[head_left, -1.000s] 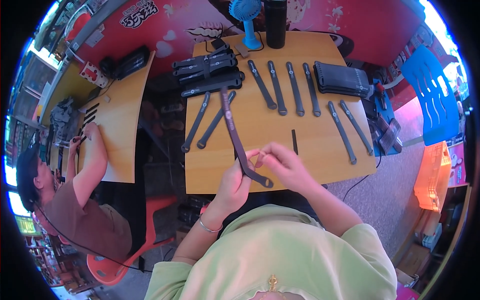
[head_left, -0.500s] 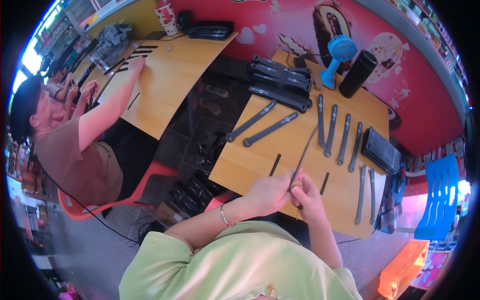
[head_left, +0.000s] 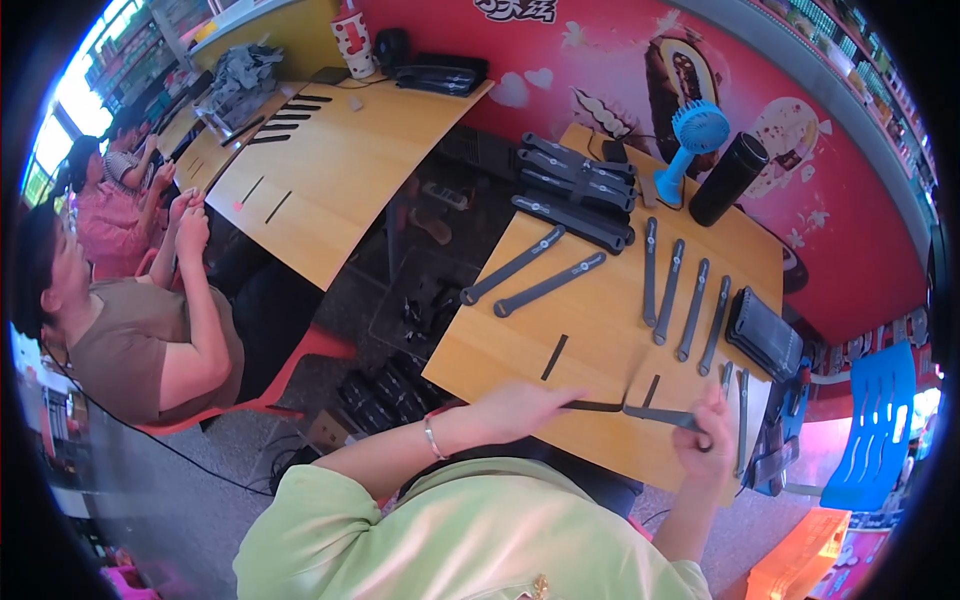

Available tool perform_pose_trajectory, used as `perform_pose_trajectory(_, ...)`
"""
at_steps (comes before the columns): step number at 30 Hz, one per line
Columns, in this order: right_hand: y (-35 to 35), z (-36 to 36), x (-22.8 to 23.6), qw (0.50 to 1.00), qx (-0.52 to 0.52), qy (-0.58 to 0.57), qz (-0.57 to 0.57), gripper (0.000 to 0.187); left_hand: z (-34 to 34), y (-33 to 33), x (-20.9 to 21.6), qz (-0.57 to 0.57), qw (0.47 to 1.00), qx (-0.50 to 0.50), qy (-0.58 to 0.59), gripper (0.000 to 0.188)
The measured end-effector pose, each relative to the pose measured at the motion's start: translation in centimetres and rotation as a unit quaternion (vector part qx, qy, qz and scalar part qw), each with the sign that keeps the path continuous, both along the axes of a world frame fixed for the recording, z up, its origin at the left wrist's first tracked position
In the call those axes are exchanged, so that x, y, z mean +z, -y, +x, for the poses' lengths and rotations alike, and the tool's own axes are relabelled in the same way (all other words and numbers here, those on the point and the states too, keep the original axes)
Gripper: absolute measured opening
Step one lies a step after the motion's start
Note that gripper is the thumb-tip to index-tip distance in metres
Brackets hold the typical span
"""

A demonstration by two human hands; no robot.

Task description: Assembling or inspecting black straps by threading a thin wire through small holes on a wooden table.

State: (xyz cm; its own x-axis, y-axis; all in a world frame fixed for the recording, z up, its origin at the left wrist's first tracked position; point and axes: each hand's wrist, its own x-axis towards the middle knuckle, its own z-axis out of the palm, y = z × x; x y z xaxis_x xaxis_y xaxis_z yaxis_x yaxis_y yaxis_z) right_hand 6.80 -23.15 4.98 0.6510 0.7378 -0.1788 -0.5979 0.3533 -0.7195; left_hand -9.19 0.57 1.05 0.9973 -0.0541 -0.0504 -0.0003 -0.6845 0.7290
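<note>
Above the table's near edge, my left hand (head_left: pixel 528 408) pinches the end of a thin black strip (head_left: pixel 598 406). My right hand (head_left: pixel 706 440) is closed on a dark strap (head_left: pixel 662 415) with a rounded end. Strip and strap meet between my hands; whether they are one piece I cannot tell. On the tabletop beyond lie a short black strip (head_left: pixel 555 357) and another short strip (head_left: pixel 651 390). Flat grey straps with round ends, such as one strap (head_left: pixel 692 310), lie in a row to the right. Two more straps, including a slanted strap (head_left: pixel 550 285), lie at the left.
Bundled straps (head_left: pixel 575 185) lie at the table's back, with a blue fan (head_left: pixel 688 150) and a black bottle (head_left: pixel 728 180) beside them. A folded black bundle (head_left: pixel 765 332) is at the right. A co-worker (head_left: pixel 150 340) sits at the left table (head_left: pixel 340 150). An orange crate (head_left: pixel 800 555) stands lower right.
My hands have moved apart, the right one rightward, and the strap that stood upright between them now stretches sideways. The co-worker's arm has drawn back from the strips on the left table.
</note>
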Motion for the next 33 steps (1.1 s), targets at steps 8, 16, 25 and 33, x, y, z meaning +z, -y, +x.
perform_pose_trajectory(8, 6.7, 2.0, 4.0, 0.957, -0.028, 0.283, -0.055, 0.012, -0.8, -5.6, 2.4, 0.121, 0.972, 0.101, 0.174, 0.046)
perform_pose_trajectory(16, 16.1, 1.3, 5.1, 0.919, -0.235, 0.302, -0.101, 0.016, -2.0, -11.2, 1.7, -0.102, 0.926, 0.315, 0.179, 0.035)
perform_pose_trajectory(25, 14.1, -1.0, 2.0, 0.862, -0.246, 0.344, -0.279, 0.027, -0.2, -6.4, 2.2, -0.322, 0.891, 0.274, 0.166, 0.036)
perform_pose_trajectory(33, 12.8, -1.8, -1.1, 0.873, -0.284, 0.252, -0.306, 0.023, -0.1, -5.7, 1.4, -0.458, 0.848, 0.222, 0.152, 0.038)
